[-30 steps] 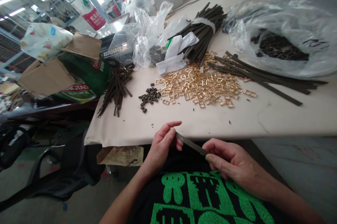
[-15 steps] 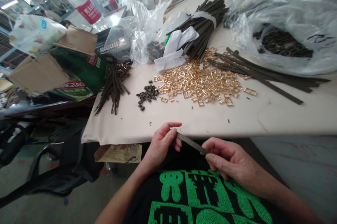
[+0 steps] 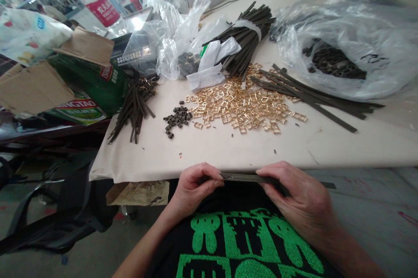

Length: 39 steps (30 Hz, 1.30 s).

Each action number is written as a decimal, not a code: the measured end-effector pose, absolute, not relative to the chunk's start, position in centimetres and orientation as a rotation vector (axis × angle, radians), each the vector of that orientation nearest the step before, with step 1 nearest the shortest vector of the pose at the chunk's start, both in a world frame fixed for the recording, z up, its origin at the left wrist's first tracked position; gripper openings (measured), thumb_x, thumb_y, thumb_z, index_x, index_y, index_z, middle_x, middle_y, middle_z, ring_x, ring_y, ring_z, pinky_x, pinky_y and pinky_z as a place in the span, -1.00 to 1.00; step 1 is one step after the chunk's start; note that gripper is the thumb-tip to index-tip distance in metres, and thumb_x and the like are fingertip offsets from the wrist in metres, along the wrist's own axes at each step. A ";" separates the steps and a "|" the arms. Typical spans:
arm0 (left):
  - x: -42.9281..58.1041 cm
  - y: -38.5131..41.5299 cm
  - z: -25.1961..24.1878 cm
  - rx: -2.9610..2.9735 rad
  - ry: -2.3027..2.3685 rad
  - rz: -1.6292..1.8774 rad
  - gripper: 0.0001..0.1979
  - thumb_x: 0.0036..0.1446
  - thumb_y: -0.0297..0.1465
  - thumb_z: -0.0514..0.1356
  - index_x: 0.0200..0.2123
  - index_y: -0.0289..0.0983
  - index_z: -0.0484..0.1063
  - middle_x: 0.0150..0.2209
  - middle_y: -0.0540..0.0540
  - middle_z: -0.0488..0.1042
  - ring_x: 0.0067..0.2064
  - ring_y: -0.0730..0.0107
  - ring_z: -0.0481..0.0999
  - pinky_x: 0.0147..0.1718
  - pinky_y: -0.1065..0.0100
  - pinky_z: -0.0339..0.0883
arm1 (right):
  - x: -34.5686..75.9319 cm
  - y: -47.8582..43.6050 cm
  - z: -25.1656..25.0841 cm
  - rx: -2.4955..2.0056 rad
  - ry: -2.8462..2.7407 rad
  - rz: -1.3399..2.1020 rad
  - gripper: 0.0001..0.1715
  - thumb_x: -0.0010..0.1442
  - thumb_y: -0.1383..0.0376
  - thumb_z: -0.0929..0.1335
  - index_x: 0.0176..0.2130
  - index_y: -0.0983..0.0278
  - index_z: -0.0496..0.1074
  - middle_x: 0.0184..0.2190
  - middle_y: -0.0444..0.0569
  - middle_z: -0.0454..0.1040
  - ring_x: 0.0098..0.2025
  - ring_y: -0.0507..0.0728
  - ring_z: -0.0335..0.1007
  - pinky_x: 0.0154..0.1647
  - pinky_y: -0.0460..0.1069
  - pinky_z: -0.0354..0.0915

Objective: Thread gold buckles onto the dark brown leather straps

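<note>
A thin dark strap (image 3: 243, 178) lies level just below the table's front edge, held at both ends. My left hand (image 3: 194, 186) pinches its left end with curled fingers. My right hand (image 3: 298, 202) grips it farther right, and the strap's tail sticks out past that hand. On the table beyond lie a spread of small gold buckles (image 3: 243, 106), a little heap of dark loops (image 3: 176, 119), and several loose dark straps (image 3: 307, 95).
A tied bundle of dark straps (image 3: 246, 38) and a white cloth (image 3: 212, 67) lie at the back. A clear plastic bag (image 3: 346, 47) with dark pieces sits right. Short dark strips (image 3: 133, 108) and a green carton (image 3: 88, 91) are left. The pale table (image 3: 342, 143) ends just before my hands.
The strap was slanted down to the right; now it lies level. My left index finger has curled down onto it, and my right hand has risen and slid along it.
</note>
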<state>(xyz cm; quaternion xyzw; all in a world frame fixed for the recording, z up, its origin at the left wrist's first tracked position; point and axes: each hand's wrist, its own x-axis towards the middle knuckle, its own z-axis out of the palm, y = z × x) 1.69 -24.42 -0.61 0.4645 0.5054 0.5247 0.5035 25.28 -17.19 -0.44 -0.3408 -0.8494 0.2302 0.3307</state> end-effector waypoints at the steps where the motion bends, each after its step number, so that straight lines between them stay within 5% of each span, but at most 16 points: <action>1: 1.6 -24.5 -0.7 1.133 1.227 1.268 -0.94 0.12 -0.50 0.31 -0.33 -0.24 0.54 -0.35 0.00 0.53 -0.33 0.51 0.51 -0.30 0.45 0.37 | 25.2 -17.2 -0.4 -0.885 -2.224 0.607 -0.81 0.25 0.49 0.31 -0.16 0.24 0.39 -0.32 -0.09 0.49 -0.30 0.08 0.44 -0.25 -0.03 0.31; 10: 1.5 -24.4 -1.0 1.016 1.243 1.306 -0.96 0.11 -0.44 0.32 -0.35 -0.27 0.52 -0.34 -0.03 0.53 -0.31 0.47 0.51 -0.27 0.43 0.38 | 24.9 -17.4 -0.3 -0.925 -2.207 0.801 -0.86 0.25 0.41 0.36 -0.17 0.20 0.41 -0.32 -0.10 0.50 -0.31 0.09 0.45 -0.27 -0.02 0.31; 14: 1.5 -23.6 -0.8 0.803 1.292 1.290 -0.91 0.13 -0.38 0.29 -0.32 -0.29 0.49 -0.40 -0.02 0.53 -0.36 0.50 0.51 -0.29 0.45 0.39 | 24.2 -17.7 -0.3 -1.019 -2.161 1.472 -0.91 0.28 0.26 0.35 -0.19 0.20 0.43 -0.42 -0.16 0.48 -0.43 0.05 0.42 -0.41 -0.07 0.30; 20: 1.4 -22.2 -0.7 0.692 1.323 1.237 -0.83 0.10 -0.32 0.30 -0.32 -0.31 0.45 -0.48 0.01 0.50 -0.43 0.51 0.48 -0.37 0.45 0.39 | 22.7 -17.9 -0.5 -1.024 -1.782 2.231 -0.57 0.39 0.03 0.18 -0.15 0.29 0.40 -0.52 -0.17 0.41 -0.59 -0.03 0.30 -0.56 -0.12 0.18; 32: 1.5 -22.1 -1.3 0.671 1.349 1.192 -0.78 0.09 -0.28 0.30 -0.29 -0.32 0.43 -0.48 0.00 0.48 -0.44 0.48 0.48 -0.37 0.41 0.38 | 22.7 -18.2 -1.1 -1.068 -1.534 2.394 -0.55 0.35 -0.01 0.23 -0.12 0.31 0.39 -0.55 -0.19 0.41 -0.63 -0.06 0.24 -0.59 -0.14 0.10; 39: 2.7 -22.2 -1.1 0.820 1.281 1.165 -0.82 0.13 -0.31 0.28 -0.29 -0.31 0.46 -0.45 -0.02 0.50 -0.41 0.48 0.47 -0.35 0.41 0.35 | 22.7 -17.7 -1.6 -1.048 -1.709 2.148 -0.61 0.38 0.04 0.23 -0.09 0.28 0.39 -0.47 -0.18 0.43 -0.55 -0.03 0.31 -0.50 -0.11 0.20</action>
